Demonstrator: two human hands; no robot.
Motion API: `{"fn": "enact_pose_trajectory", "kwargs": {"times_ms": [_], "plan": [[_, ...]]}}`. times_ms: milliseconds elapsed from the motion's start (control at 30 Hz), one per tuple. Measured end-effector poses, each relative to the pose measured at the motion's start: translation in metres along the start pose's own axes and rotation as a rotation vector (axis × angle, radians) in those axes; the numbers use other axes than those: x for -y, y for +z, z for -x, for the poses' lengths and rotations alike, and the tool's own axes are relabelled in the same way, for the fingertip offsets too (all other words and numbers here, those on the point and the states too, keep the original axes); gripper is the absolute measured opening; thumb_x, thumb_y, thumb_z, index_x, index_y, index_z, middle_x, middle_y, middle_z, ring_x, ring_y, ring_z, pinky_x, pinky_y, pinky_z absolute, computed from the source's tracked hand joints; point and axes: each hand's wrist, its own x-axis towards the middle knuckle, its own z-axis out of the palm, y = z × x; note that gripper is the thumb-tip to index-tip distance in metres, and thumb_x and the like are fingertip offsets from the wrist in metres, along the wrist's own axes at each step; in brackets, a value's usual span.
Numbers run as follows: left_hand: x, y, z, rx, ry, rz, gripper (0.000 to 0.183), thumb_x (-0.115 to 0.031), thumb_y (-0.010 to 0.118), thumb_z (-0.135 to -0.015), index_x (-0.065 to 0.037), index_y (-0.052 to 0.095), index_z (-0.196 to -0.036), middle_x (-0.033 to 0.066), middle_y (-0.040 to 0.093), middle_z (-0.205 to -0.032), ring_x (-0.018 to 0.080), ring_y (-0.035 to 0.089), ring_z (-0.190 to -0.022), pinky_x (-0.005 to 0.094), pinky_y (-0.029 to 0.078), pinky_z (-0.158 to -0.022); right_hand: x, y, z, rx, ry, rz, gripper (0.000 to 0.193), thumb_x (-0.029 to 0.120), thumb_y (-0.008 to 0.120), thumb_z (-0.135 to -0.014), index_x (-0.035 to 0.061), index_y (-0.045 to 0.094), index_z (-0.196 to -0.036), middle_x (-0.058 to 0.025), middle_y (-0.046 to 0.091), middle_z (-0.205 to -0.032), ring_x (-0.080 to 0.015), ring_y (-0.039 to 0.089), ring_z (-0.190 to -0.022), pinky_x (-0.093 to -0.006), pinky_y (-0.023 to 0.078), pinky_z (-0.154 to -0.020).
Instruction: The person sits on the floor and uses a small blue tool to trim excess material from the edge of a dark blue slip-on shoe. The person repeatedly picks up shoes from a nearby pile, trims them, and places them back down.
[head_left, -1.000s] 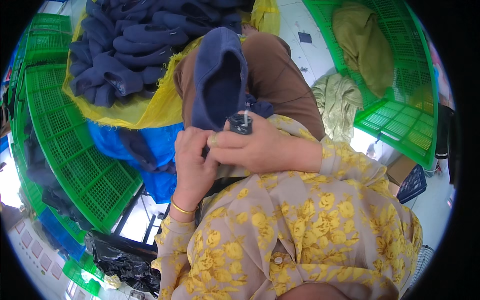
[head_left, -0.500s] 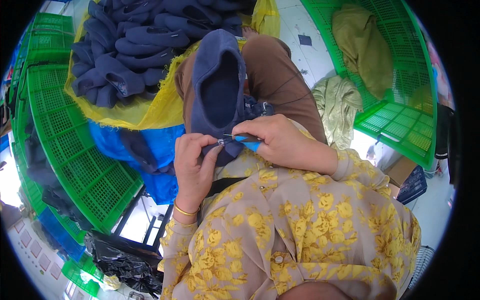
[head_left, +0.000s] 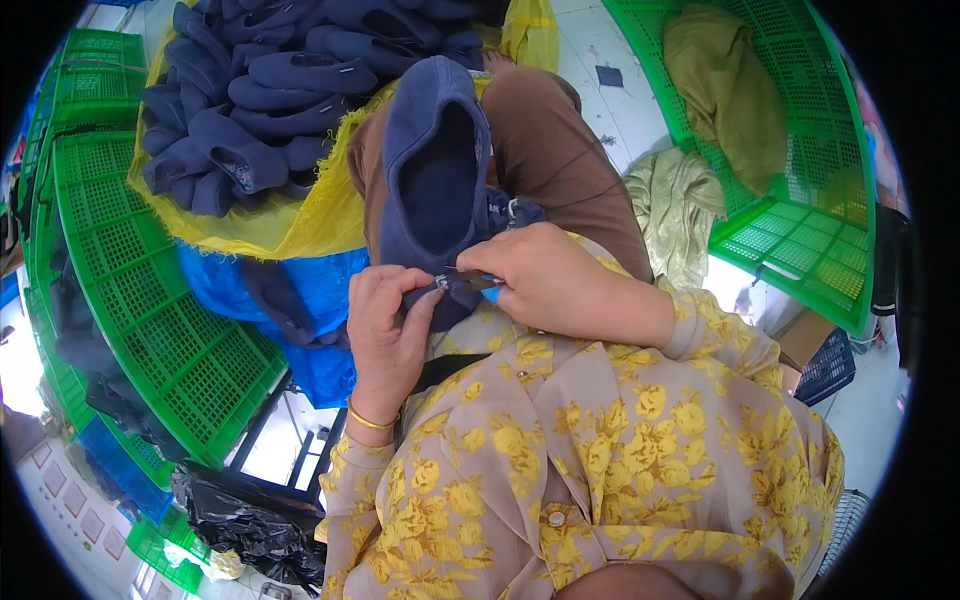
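Observation:
A navy fabric slipper [head_left: 398,190] lies sole down across my lap, its toe pointing away from me and its opening facing up. My left hand [head_left: 385,318] is closed, pinching the slipper's heel edge between thumb and forefinger, beside a small white mark. My right hand [head_left: 545,280] is closed just to the right of it, touching the heel area. In its fingers are a thin needle [head_left: 457,268] and a small dark-bladed, blue-handled tool [head_left: 490,293], partly hidden, which looks like thread snips. Another dark navy piece [head_left: 515,213] lies to the right of the slipper.
A yellow woven sack [head_left: 290,240] piled with navy slippers [head_left: 300,95] stands at the far left, over a blue plastic bag [head_left: 225,290]. Green crates [head_left: 165,260] stand on the left, and another green crate [head_left: 800,265] on the right holds olive cloth [head_left: 725,95].
My right hand has shifted slightly left and turned, closer to my left thumb, hiding more of the blue-handled tool. My left hand and the slipper stay nearly in place.

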Motion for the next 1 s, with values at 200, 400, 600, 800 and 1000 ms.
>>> {"fn": "enact_pose_trajectory", "kwargs": {"times_ms": [200,400,600,800,1000], "plan": [[0.003,0.003,0.003,-0.067,-0.069,0.091,0.019,0.003,0.075,-0.072,-0.003,0.067,-0.088,0.0072,0.058,-0.085,0.0222,0.053,-0.08,0.0295,0.043,-0.067,-0.007,0.005,-0.006,-0.012,0.004,0.03,0.037,-0.003,0.061,-0.068,0.0076,0.068,-0.103,-0.0133,0.07,-0.093,-0.0326,0.067,-0.085,-0.0391,0.053,-0.074],[0.012,0.008,0.01,-0.133,-0.118,0.225,0.018,0.003,0.077,-0.071,-0.003,0.069,-0.085,0.0056,0.058,-0.084,0.0189,0.055,-0.08,0.0261,0.044,-0.068,-0.023,0.015,-0.007,-0.112,-0.093,-0.103,0.033,-0.002,0.06,-0.072,0.0129,0.069,-0.1,-0.0112,0.069,-0.086,-0.0317,0.067,-0.08,-0.0409,0.052,-0.069],[0.017,0.016,0.013,-0.166,-0.041,0.185,0.018,0.008,0.074,-0.075,-0.001,0.07,-0.091,0.0036,0.056,-0.09,0.0106,0.052,-0.078,0.0208,0.041,-0.065,-0.025,0.03,-0.01,-0.11,-0.115,-0.032,0.035,0.0,0.059,-0.077,0.0116,0.054,-0.11,-0.0122,0.066,-0.08,-0.0342,0.065,-0.072,-0.0433,0.05,-0.061],[0.015,0.021,0.018,-0.223,-0.031,0.113,0.019,0.008,0.074,-0.075,-0.001,0.07,-0.091,0.0036,0.058,-0.091,0.0097,0.052,-0.074,0.0202,0.04,-0.063,-0.019,0.036,-0.018,-0.098,-0.146,0.024,0.046,0.001,0.061,-0.077,0.0104,0.043,-0.119,-0.0123,0.065,-0.079,-0.0345,0.065,-0.071,-0.0429,0.049,-0.057],[0.008,0.023,0.016,-0.268,-0.128,0.217,0.019,0.008,0.073,-0.075,0.0,0.068,-0.092,0.0039,0.059,-0.091,0.0092,0.051,-0.074,0.0204,0.039,-0.062,-0.016,0.018,-0.027,0.098,-0.168,0.165,0.043,0.001,0.065,-0.072,0.0154,0.057,-0.111,-0.0092,0.065,-0.088,-0.0314,0.065,-0.076,-0.0401,0.049,-0.062]]}}
